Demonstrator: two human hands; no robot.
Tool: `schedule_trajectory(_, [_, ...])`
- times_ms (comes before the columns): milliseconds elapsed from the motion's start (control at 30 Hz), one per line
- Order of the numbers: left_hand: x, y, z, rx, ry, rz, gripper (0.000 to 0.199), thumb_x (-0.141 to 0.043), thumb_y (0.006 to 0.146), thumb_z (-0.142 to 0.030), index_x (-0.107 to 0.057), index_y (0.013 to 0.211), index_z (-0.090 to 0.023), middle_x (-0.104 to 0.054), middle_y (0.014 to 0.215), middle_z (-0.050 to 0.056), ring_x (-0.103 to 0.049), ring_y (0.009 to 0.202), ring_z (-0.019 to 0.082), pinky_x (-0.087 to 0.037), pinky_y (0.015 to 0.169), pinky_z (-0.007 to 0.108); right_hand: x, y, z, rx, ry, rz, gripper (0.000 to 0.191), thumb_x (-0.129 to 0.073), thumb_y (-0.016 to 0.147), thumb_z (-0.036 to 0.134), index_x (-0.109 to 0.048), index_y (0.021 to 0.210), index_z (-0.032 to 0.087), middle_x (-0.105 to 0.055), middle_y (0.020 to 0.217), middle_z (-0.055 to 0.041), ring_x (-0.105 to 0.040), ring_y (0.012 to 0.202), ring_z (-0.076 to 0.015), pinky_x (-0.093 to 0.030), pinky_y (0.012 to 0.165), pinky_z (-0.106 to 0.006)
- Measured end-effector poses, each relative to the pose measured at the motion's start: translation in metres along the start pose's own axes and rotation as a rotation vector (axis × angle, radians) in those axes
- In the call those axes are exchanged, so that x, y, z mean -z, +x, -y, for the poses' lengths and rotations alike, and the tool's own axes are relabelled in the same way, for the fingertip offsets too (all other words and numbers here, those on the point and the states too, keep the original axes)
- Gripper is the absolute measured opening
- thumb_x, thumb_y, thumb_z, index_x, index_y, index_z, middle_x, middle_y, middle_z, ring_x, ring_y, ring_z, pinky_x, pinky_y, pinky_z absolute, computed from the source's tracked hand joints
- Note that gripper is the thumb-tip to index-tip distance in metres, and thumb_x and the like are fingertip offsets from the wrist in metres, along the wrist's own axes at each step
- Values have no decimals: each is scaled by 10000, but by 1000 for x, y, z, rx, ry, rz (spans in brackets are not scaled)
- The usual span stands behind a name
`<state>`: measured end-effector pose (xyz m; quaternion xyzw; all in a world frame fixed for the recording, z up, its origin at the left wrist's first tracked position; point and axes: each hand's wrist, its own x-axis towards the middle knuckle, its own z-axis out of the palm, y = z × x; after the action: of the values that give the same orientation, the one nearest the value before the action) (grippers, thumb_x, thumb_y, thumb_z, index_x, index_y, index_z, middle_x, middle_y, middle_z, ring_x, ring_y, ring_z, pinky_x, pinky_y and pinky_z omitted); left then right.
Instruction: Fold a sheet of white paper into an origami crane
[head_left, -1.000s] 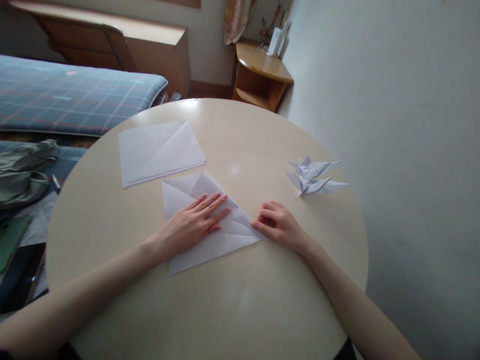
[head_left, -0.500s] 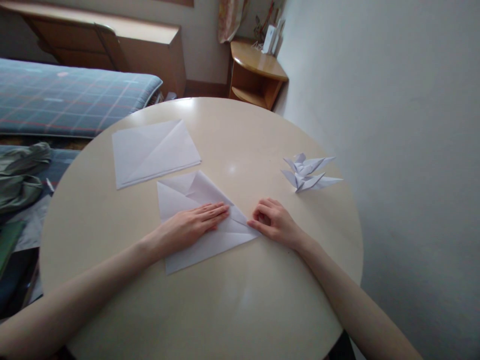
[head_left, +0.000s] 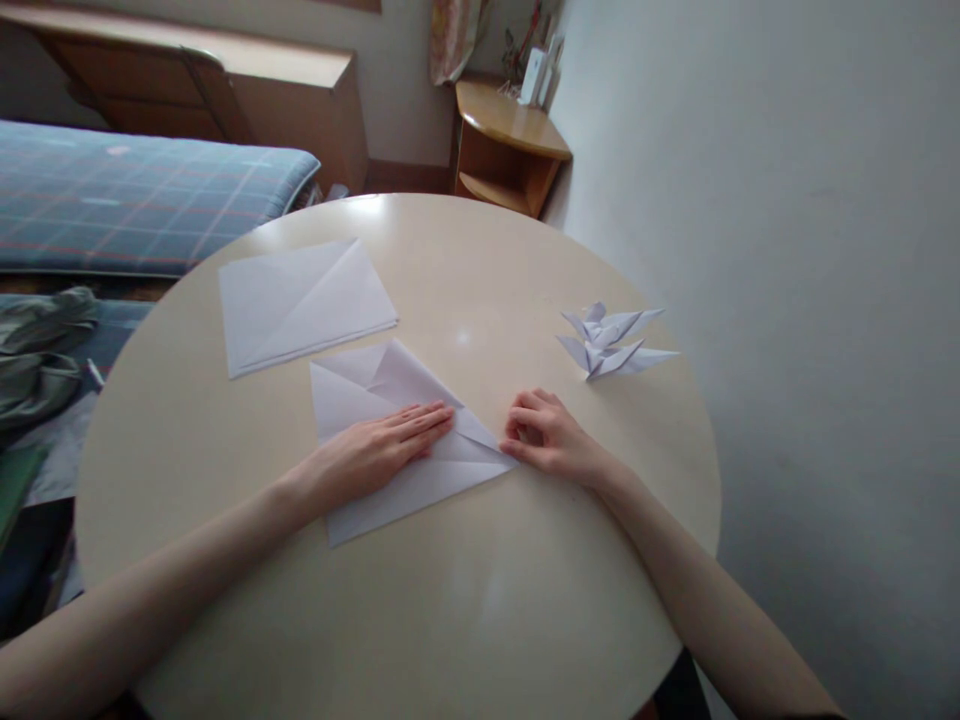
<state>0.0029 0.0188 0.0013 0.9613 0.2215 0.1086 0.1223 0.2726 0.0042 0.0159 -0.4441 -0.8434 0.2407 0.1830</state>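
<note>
A partly folded white sheet of paper [head_left: 405,485] lies on the round cream table, its narrow corner pointing right. My left hand [head_left: 386,445] rests flat across the middle of it, fingers stretched out together, hiding part of the folds. At the right corner, my right hand [head_left: 551,435] has its fingers curled in towards the thumb in a pinch. The thumb tip touches the paper's slanting edge close to the point; how much paper is between the fingertips is hard to see.
Behind the sheet lies a small stack of creased white paper [head_left: 300,310]. Two folded paper birds [head_left: 611,345] stand at the table's right side. A wall [head_left: 817,300] rises beyond them. The round table [head_left: 450,620] has a bed [head_left: 150,200] to its back left.
My right thumb has slid a little along the slanting edge towards the paper's right corner. The left hand stays on the sheet. The whole view has shifted slightly.
</note>
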Motion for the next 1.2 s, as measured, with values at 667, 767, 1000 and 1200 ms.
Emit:
schedule_trajectory(667, [2, 0, 0, -3, -7, 14, 408, -281, 965, -223, -333, 1358, -127, -366, 1410, 94, -284, 1324, 160, -300, 1090, 348, 3, -10, 7, -165, -198, 53, 194, -642, 764, 377, -524, 799, 228, -511, 964, -56, -439, 963, -247, -274, 831, -414])
schedule_trajectory(767, [2, 0, 0, -3, -6, 11, 406, -289, 963, -216, -340, 1355, -125, -370, 1407, 95, -286, 1323, 158, -293, 1094, 342, 5, -13, 6, -171, -185, 65, 201, -645, 759, 379, -520, 803, 229, -505, 968, -55, -435, 968, -251, -274, 836, -416])
schedule_trajectory(1000, [2, 0, -1, 12, 4, 25, 412, -269, 968, -229, -315, 1369, -146, -356, 1416, 84, -282, 1324, 160, -298, 1092, 342, 1, -11, 4, -189, -147, 27, 121, -572, 822, 301, -524, 760, 209, -533, 896, -47, -460, 913, -223, -277, 790, -382])
schedule_trajectory(1200, [5, 0, -4, 8, 62, 32, 411, -228, 976, -242, -325, 1359, -128, -370, 1407, 93, -293, 1319, 157, -285, 1095, 326, -1, -10, 6, -180, -164, 3, 181, -622, 785, 353, -530, 744, 202, -545, 880, -42, -471, 902, -222, -269, 779, -368])
